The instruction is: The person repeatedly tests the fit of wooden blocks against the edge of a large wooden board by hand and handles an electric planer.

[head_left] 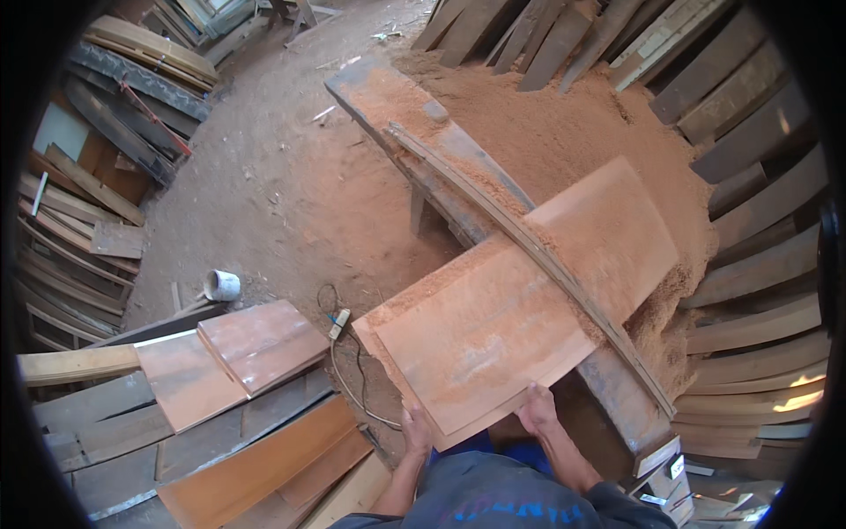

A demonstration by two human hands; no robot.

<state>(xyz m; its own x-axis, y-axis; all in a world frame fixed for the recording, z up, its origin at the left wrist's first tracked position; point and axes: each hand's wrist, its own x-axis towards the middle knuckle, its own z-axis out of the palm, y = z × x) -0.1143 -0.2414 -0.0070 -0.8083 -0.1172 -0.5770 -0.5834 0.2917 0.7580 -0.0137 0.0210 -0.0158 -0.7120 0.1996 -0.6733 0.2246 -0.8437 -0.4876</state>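
Observation:
A wide reddish-brown wooden board [493,344], dusted with sawdust, lies slantwise across a long narrow bench [374,84]. It passes beneath a long thin wooden strip [529,256] that runs along the bench. Along its left side an edge looks doubled, perhaps a second board underneath. My left hand [417,429] grips the near left corner, fingers partly hidden below. Further right, my right hand [536,411] holds the near edge with its thumb on top. The board's far part [612,234] reaches past the strip over the sawdust.
Heaped sawdust [582,123] covers the floor beyond the bench. Planks [749,256] lean along the right; more boards [264,344] are stacked at the lower left. A power socket with a cable [339,324] lies on the floor near a white bucket [222,285].

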